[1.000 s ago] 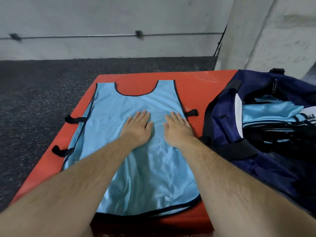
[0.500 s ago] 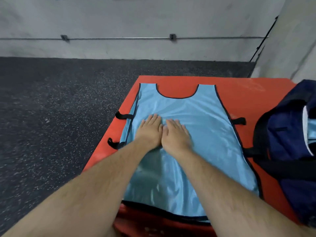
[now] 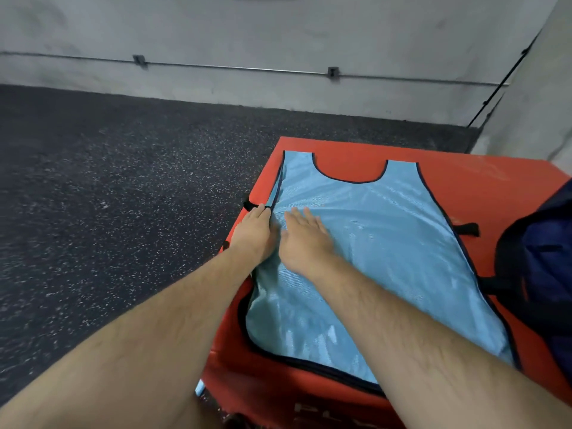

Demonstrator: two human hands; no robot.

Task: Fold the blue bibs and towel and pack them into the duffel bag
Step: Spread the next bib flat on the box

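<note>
A light blue bib (image 3: 380, 239) with black trim lies spread flat on an orange padded box (image 3: 483, 178), neck hole away from me. My left hand (image 3: 255, 232) lies flat at the bib's left edge, fingertips at a black side strap (image 3: 249, 205). My right hand (image 3: 305, 239) presses flat on the bib just right of it, fingers straight. A navy duffel bag (image 3: 544, 264) stands on the box at the right frame edge; its inside is out of view.
Dark speckled rubber floor (image 3: 123, 212) lies to the left and beyond the box. A grey concrete wall (image 3: 278, 32) with a thin pipe runs along the back, and a pillar (image 3: 535, 97) rises at the right. Another black strap (image 3: 467, 228) sticks out at the bib's right edge.
Both hands have slid left across the bib, from its middle to its left edge. My view has turned left, so the duffel bag is now mostly out of frame.
</note>
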